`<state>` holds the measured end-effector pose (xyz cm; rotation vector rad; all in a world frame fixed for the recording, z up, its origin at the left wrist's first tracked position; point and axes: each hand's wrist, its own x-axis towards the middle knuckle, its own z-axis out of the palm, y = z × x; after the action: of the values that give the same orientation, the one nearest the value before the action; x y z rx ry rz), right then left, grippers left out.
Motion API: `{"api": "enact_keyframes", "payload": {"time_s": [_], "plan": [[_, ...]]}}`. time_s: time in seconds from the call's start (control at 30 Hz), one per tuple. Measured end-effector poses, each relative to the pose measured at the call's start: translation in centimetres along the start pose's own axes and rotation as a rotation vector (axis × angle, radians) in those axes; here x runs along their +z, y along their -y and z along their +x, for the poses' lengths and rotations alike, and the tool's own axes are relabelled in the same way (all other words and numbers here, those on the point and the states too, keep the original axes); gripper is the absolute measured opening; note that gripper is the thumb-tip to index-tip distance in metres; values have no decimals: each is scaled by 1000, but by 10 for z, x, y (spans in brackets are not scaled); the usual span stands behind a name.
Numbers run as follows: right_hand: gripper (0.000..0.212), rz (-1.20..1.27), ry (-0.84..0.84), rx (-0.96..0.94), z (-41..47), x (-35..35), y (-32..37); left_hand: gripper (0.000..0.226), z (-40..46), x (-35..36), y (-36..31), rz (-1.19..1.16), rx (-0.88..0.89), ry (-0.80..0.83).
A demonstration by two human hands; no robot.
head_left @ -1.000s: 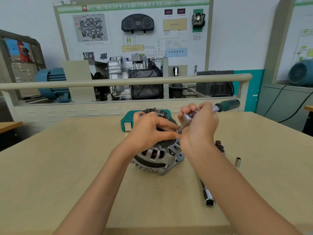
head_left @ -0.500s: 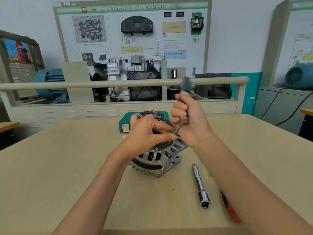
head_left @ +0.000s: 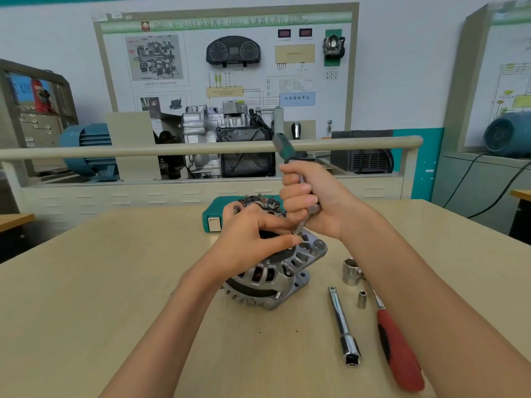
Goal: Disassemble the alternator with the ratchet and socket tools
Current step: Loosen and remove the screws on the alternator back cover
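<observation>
The silver alternator (head_left: 275, 280) lies on the wooden table (head_left: 115, 282), tilted, in the middle of the view. My left hand (head_left: 250, 239) rests on its top, with thumb and forefinger at the socket (head_left: 298, 229) on the ratchet's tip. My right hand (head_left: 310, 199) grips the ratchet (head_left: 283, 147), whose green-and-black handle stands nearly upright above my fist. The socket touches the alternator's upper right edge.
To the right of the alternator lie a large socket (head_left: 351, 271), a small socket (head_left: 362, 298), an extension bar (head_left: 343, 326) and a red-handled tool (head_left: 398, 349). A green tool case (head_left: 212, 216) sits behind the alternator. A railing (head_left: 115, 152) and training equipment stand beyond the table.
The ratchet handle has swung from pointing right to nearly upright, leaning left, with my right hand turning along. My left hand has stayed on the alternator.
</observation>
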<state>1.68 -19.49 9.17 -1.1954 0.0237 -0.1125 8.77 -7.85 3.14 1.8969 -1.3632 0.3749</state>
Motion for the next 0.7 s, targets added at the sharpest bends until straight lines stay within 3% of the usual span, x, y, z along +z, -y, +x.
{"api": "enact_keyframes", "payload": {"time_s": [0.1,0.23,0.33,0.43,0.57,0.63,0.7], "plan": [[37,-68,-40,-94,-3,8,-8,28,-2,-1,0,-25,38,8],[26,349,-483,-528,-9,16,-38,14,-2,2,1,18,-3,-53],[22,517,-550,-567,-7,12,-39,19,-1,4,-1,31,-16,-79],[25,336,-405,-357,1,7,-22,20,0,3,-2,16,-9,-78],[36,-10,97,43,9,-4,3,18,-1,4,0,29,11,-77],[34,-104,266,115,8,-5,7,18,-1,3,2,44,22,-74],[33,-125,302,94,5,-1,3,15,-1,2,3,28,27,-57]]}}
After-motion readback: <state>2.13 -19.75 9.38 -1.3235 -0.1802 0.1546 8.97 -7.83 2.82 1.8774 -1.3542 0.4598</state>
